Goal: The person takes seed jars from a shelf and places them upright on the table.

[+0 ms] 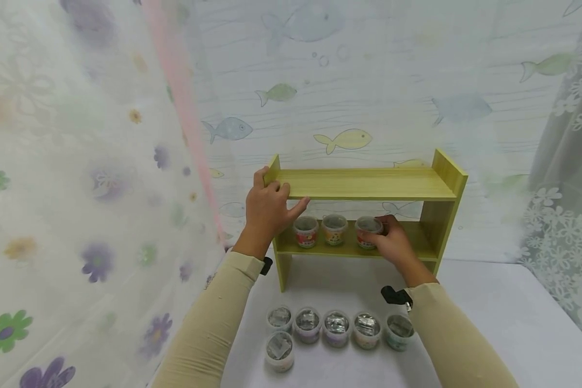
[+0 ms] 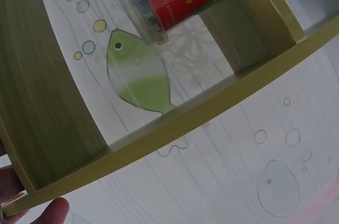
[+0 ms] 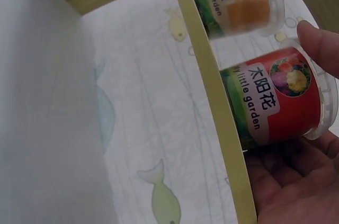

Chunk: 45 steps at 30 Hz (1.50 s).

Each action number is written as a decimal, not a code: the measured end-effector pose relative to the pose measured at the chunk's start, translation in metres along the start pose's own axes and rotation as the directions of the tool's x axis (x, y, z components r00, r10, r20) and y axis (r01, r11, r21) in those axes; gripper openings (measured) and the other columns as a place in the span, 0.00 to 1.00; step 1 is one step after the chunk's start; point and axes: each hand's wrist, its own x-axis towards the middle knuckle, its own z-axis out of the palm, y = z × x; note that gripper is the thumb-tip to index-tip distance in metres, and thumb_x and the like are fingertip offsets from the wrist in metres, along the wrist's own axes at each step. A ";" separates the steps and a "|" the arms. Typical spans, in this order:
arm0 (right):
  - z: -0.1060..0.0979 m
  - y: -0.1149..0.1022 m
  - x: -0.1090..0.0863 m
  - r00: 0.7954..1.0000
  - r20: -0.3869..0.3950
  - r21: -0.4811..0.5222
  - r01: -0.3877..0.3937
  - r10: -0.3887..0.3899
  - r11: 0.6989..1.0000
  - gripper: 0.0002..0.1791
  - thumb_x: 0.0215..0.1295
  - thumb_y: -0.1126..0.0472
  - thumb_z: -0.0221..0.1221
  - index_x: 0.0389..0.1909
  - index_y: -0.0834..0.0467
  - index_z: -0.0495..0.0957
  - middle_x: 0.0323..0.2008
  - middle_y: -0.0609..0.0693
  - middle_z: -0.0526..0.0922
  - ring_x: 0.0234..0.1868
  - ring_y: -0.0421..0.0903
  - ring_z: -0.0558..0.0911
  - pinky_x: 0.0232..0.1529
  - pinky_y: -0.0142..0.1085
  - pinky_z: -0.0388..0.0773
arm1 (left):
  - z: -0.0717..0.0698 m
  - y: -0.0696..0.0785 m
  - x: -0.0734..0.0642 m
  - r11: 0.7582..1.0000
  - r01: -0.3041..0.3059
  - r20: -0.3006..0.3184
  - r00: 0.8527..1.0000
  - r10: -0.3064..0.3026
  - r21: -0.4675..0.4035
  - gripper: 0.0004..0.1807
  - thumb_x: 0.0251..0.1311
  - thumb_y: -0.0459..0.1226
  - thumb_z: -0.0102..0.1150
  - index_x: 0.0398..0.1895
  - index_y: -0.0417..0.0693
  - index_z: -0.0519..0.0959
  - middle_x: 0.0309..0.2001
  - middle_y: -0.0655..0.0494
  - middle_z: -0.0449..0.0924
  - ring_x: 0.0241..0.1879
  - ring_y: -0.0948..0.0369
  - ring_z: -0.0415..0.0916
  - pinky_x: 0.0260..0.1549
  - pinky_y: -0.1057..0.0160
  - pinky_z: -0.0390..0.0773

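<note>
The right hand (image 1: 397,242) holds a red-labelled cup (image 3: 275,99), which in the head view lies between nine and ten o'clock from the middle of that hand. The right wrist view shows the thumb by the rim at the cup's one o'clock, with fingers tucked against its side at six o'clock; the cup's base is at the lower board of the yellow shelf (image 1: 364,183).

The left hand (image 1: 267,210) grips the shelf's upper corner at ten o'clock, fingers over the side panel and thumb extended. From this hand, a second red-labelled cup (image 1: 305,233) stands at four o'clock on the lower board. Between the two red ones, at about nine o'clock from the right hand, is a yellow-labelled cup (image 1: 334,233).

On the white table (image 1: 494,302), a row of five cups (image 1: 337,327) centres at seven o'clock from the right hand; a sixth cup (image 1: 279,353) sits at six o'clock from the row's leftmost.
</note>
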 end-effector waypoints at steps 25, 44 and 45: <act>-0.006 -0.010 -0.015 1.000 -0.003 -0.170 0.019 -0.020 0.985 0.49 0.63 0.37 0.68 0.71 0.66 0.62 0.63 0.67 0.74 0.61 0.63 0.78 0.54 0.53 0.79 | 0.002 0.002 -0.002 1.000 -0.001 -0.033 0.999 0.001 0.000 0.38 0.64 0.71 0.50 0.34 0.47 0.88 0.30 0.47 0.87 0.63 0.44 0.72 0.42 0.51 0.88; -0.004 -0.010 -0.031 0.994 -0.025 -0.266 0.097 -0.108 0.959 0.44 0.60 0.33 0.69 0.63 0.62 0.71 0.52 0.61 0.80 0.46 0.55 0.81 0.38 0.40 0.78 | -0.002 0.002 -0.003 1.000 0.011 -0.026 1.000 -0.011 0.007 0.37 0.64 0.71 0.50 0.34 0.48 0.88 0.31 0.48 0.87 0.65 0.45 0.71 0.37 0.51 0.88; -0.004 -0.010 -0.032 0.995 -0.028 -0.268 0.090 -0.101 0.959 0.44 0.60 0.33 0.69 0.63 0.62 0.71 0.52 0.60 0.80 0.46 0.55 0.81 0.38 0.40 0.78 | -0.002 0.002 -0.003 1.000 0.012 -0.023 1.000 -0.012 0.009 0.37 0.64 0.71 0.50 0.34 0.48 0.88 0.31 0.48 0.87 0.65 0.45 0.71 0.37 0.52 0.88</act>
